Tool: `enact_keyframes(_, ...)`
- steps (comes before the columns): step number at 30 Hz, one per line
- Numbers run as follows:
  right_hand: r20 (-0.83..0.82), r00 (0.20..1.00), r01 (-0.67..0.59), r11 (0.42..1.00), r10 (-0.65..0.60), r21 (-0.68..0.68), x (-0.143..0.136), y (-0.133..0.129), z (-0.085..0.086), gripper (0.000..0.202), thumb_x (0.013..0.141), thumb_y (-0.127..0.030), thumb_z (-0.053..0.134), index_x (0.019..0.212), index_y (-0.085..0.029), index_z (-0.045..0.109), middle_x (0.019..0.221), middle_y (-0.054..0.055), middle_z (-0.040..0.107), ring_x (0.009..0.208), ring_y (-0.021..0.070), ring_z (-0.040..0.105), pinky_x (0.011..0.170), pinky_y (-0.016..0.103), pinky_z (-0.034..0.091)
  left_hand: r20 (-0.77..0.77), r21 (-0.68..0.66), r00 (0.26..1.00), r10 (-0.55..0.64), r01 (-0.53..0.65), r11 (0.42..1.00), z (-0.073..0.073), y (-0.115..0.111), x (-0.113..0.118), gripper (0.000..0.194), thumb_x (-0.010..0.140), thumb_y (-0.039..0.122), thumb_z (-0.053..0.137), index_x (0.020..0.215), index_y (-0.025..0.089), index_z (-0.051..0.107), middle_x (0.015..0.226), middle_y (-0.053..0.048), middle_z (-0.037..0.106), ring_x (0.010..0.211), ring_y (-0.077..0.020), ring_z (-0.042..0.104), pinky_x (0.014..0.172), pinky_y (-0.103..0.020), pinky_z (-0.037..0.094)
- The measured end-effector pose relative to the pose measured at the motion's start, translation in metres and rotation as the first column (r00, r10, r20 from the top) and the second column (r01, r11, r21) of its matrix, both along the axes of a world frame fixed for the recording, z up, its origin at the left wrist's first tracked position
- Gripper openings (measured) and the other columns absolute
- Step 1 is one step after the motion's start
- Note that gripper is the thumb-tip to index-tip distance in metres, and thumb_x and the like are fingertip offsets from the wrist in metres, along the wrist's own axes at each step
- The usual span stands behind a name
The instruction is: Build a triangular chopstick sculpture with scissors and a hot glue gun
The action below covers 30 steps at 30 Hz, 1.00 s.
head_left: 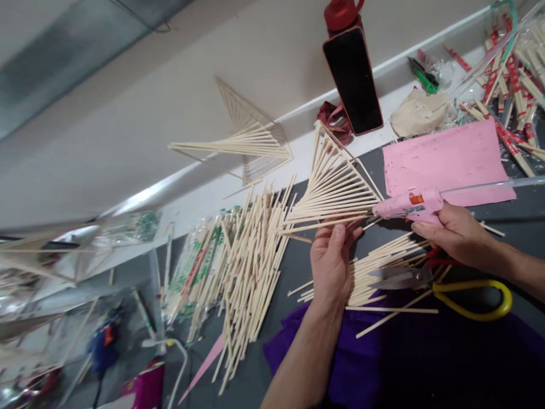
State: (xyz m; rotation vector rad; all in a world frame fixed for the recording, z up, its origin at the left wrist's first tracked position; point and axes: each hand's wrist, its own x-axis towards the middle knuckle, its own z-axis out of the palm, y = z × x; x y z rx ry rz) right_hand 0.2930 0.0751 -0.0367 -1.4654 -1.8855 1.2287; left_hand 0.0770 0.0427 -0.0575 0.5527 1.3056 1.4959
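My right hand (457, 233) is wrapped round the handle of a pink glue gun (411, 204), a clear glue stick trailing out of its back. The gun's nozzle meets the right lower corner of a fan-shaped frame of wooden chopsticks (336, 184). From below, my left hand (332, 261) pinches the frame's lower edge, thumb in front and the other fingers partly hidden behind. Beneath both hands lie loose chopsticks (383, 264) and a pair of scissors (472, 292) with a yellow handle loop.
A big heap of chopsticks (255, 267) lies left, beside plastic-wrapped packs (196, 267). A second stick frame (234, 146) stands near the wall. Behind are a phone (353, 79) against a red-capped bottle (340, 14), pink foam sheet (447, 159), green cutter (426, 79) and red-wrapped chopsticks (511, 85).
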Motion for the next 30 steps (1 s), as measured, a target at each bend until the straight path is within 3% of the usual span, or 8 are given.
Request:
enact_keyframes(16, 0.032, 0.997, 0.066, 0.997, -0.067, 0.037, 0.0011, -0.0011, -0.0002, 0.034, 0.083, -0.049, 0.051, 0.083, -0.019, 0.066, 0.057, 0.002, 0.059, 0.056, 0.0171, 0.053, 0.053, 0.028, 0.039, 0.014, -0.008, 1.000, 0.013, -0.013, 1.000, 0.0017, -0.0005, 0.0009, 0.036, 0.066, 0.040, 0.087, 0.090, 0.019, 0.071, 0.091, -0.004, 0.078, 0.088, -0.0191, 0.075, 0.074, -0.027, 0.059)
enact_keyframes(26, -0.019, 1.000, -0.003, 0.999, 0.003, 0.045, -0.0005, -0.0026, -0.0026, 0.036, 0.089, -0.040, 0.051, 0.110, -0.018, 0.069, 0.102, 0.008, 0.074, 0.089, 0.0221, 0.067, 0.079, 0.031, 0.051, -0.022, -0.008, 1.000, -0.016, 0.016, 1.000, 0.0023, -0.0007, 0.0006, 0.034, 0.069, 0.041, 0.085, 0.089, 0.019, 0.069, 0.092, -0.005, 0.078, 0.090, -0.0190, 0.074, 0.075, -0.026, 0.058)
enact_keyframes(30, -0.011, 1.000, -0.021, 0.997, 0.022, 0.079, -0.0004, -0.0015, 0.0005, 0.036, 0.088, -0.039, 0.051, 0.111, -0.018, 0.070, 0.100, 0.008, 0.075, 0.086, 0.0223, 0.067, 0.076, 0.031, 0.051, -0.019, -0.006, 1.000, -0.016, 0.015, 1.000, 0.0026, -0.0004, 0.0012, 0.035, 0.068, 0.041, 0.085, 0.090, 0.019, 0.070, 0.093, -0.005, 0.078, 0.090, -0.0183, 0.074, 0.075, -0.025, 0.058)
